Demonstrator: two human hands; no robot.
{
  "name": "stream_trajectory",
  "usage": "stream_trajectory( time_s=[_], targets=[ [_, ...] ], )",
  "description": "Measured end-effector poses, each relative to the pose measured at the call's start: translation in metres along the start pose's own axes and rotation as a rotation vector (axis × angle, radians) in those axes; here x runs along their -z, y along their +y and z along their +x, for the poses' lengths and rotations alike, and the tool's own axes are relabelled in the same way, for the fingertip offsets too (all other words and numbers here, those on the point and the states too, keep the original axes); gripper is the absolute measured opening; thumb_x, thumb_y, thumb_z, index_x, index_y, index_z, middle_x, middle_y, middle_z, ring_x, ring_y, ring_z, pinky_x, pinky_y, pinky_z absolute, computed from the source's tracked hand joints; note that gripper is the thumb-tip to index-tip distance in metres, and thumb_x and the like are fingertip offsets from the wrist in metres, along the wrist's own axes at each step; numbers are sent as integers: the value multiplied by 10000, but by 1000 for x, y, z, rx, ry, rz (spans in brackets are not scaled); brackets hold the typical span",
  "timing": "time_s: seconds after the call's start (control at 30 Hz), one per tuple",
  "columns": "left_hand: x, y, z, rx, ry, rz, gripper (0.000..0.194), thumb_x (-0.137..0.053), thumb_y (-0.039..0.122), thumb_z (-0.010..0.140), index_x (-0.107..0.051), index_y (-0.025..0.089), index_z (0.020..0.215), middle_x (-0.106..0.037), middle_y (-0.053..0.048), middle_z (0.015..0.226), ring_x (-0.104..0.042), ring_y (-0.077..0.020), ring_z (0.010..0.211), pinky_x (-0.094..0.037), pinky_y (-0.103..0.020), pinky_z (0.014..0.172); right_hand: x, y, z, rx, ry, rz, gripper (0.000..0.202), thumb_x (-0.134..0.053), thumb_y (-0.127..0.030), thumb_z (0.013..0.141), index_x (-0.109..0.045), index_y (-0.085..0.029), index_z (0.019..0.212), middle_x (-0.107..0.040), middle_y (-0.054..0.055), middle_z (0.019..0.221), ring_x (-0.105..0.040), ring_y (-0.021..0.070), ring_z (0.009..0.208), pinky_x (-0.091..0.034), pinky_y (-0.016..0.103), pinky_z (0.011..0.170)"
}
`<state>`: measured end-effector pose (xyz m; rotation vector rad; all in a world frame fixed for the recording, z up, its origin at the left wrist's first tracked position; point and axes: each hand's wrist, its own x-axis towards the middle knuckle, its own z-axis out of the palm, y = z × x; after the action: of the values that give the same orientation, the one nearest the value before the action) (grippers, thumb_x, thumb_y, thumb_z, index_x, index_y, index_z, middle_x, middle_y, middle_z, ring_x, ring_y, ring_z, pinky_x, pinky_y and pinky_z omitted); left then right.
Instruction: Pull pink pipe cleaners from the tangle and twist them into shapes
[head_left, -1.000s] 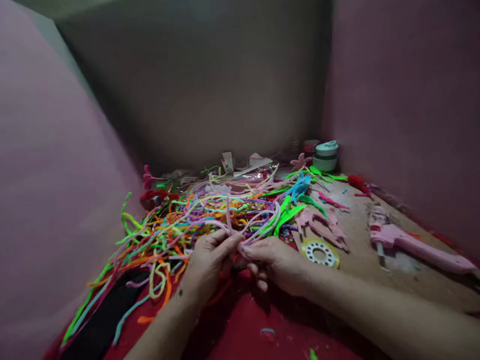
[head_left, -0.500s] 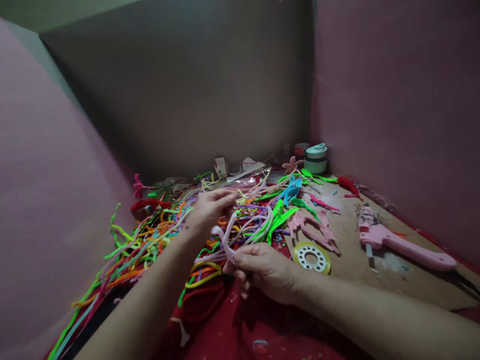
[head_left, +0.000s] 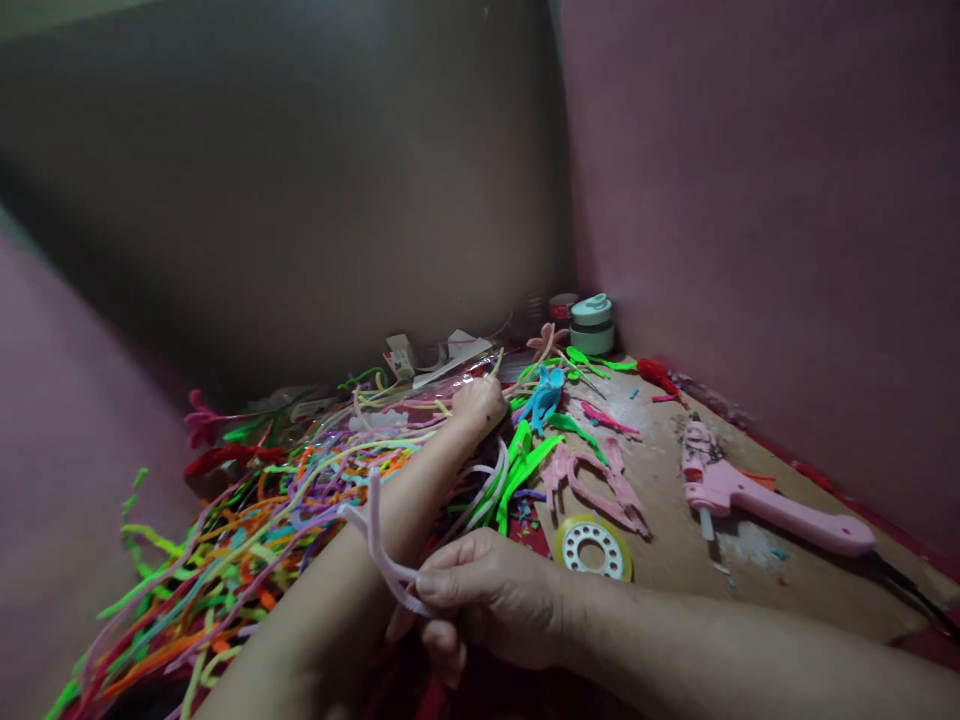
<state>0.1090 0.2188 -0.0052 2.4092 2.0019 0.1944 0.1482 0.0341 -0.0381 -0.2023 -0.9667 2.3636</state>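
Note:
My right hand [head_left: 487, 600], low in the middle, pinches pale lilac pipe cleaners [head_left: 382, 560] between thumb and fingers. Their free ends fork up and to the left, in front of my left forearm. My left hand [head_left: 480, 402] reaches to the far side of a big tangled heap of coloured pipe cleaners [head_left: 262, 540]. Its fingers are curled in and mostly turned away, so what they grip does not show. Close to its right lie a blue pipe-cleaner piece [head_left: 545, 398] and bright green leaf-shaped pieces [head_left: 525, 465].
A brown board [head_left: 667, 570] on the right carries a pink glue gun [head_left: 780, 505], a roll of clear tape [head_left: 592, 550] and pink fuzzy pieces [head_left: 600, 485]. Behind it stands a mint-green lidded container [head_left: 592, 325]. Walls enclose the back and sides.
My left hand has moved forward, away from the lilac pipe cleaners, to the heap's far side, its fingers curling. My right hand keeps its pinch, now lower and further left. The view has swung right.

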Motion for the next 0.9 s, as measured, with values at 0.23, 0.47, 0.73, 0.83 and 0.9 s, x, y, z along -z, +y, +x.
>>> stream_trajectory(
  time_s=[0.23,0.47,0.73,0.83,0.9],
  targets=[
    [19,-6,11,-21,-125,-130,238,-531,333,684,-666,138,673,-645,-84,630,-595,-173,565,-420,-248,522,4,0,2,-17,-14,-5,418,-643,-363,648,-680,-4,859,-488,-21,474,-435,57,366,-320,213,416],
    [34,-16,2,-138,-196,-185,272,-538,367,674,-676,133,664,-533,0,475,-450,-99,422,-307,-217,421,3,0,3,-37,-13,-28,407,-637,-366,657,-678,-16,860,-492,-28,478,-440,57,358,-330,215,407],
    [50,-20,-6,-245,-134,35,178,-595,337,619,-669,181,576,-523,0,503,-454,-117,538,-273,-231,492,2,0,2,-59,11,-29,395,-656,-370,644,-681,-22,830,-491,-34,462,-437,52,355,-335,220,409],
    [64,-20,-9,-249,-184,112,128,-626,315,582,-665,195,559,-528,8,489,-451,-113,526,-279,-222,499,0,-2,1,-71,18,-26,387,-667,-379,635,-677,-32,804,-493,-35,460,-437,51,358,-326,219,412],
    [73,-20,-11,-241,-213,156,102,-628,290,573,-666,197,557,-532,11,480,-449,-111,517,-284,-220,504,-1,-2,1,-67,24,-25,379,-675,-384,624,-668,-40,783,-494,-36,456,-436,53,360,-315,219,413]
  ],
)
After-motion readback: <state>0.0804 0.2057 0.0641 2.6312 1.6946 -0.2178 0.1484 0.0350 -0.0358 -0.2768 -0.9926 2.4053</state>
